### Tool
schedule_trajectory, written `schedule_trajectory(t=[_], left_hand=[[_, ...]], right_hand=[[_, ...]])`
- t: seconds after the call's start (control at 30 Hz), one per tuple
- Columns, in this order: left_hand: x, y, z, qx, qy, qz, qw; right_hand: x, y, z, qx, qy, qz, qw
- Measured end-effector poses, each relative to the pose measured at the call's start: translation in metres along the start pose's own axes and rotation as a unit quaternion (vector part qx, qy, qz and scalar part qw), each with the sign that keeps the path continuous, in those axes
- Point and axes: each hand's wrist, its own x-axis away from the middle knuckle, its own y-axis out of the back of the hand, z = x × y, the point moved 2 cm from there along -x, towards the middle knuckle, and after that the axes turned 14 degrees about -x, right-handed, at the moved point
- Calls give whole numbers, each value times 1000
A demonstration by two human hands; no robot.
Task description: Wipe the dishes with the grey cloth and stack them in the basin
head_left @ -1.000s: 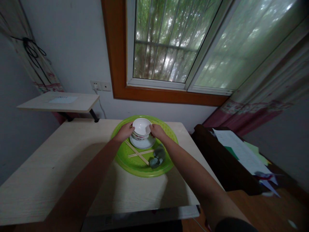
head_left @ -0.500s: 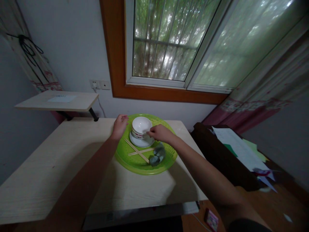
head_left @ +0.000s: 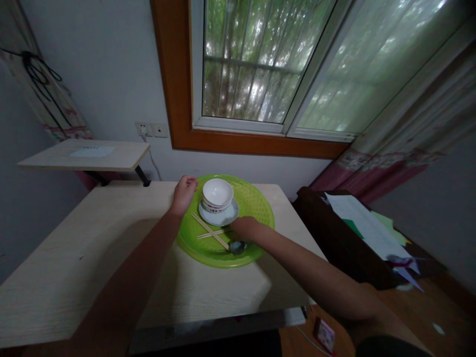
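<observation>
A round green tray (head_left: pixel 256 193) lies on the table. On its back part, a stack of white bowls (head_left: pixel 217 192) rests on a white plate (head_left: pixel 228 216). In front of the plate, wooden chopsticks (head_left: pixel 210 231) lie crossed. A small dark grey, shiny thing (head_left: pixel 237 247), whose kind I cannot make out, sits by their lower ends. My right hand (head_left: pixel 247 229) reaches down over the tray at the chopsticks' right ends and partly covers the grey thing; its fingertips are hidden. At the tray's left rim, my left hand (head_left: pixel 185 192) has loosely bent fingers and holds nothing visible.
The pale wooden table (head_left: pixel 111 258) carries a small raised shelf (head_left: pixel 126 157) with a paper (head_left: pixel 92 151) at the back left. Behind are a wall socket (head_left: pixel 151 130) and a window (head_left: pixel 256 64). To the right, papers (head_left: pixel 357 223) lie on a dark brown piece of furniture (head_left: pixel 334 248).
My right hand has left the bowls' right side and come down toward me, over the chopsticks' right ends and the grey thing. My left hand stays by the tray rim.
</observation>
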Motion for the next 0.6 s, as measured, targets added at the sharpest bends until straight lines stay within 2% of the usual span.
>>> schedule_trajectory(t=[0.23,0.6], left_hand=[[3,-2,-3,0,14,17,1000],[3,-2,-3,-13,9,25,1000]], right_hand=[[-7,-8,-1,-14,-13,-42,999],[-6,-9,2,48,23,-8,999]])
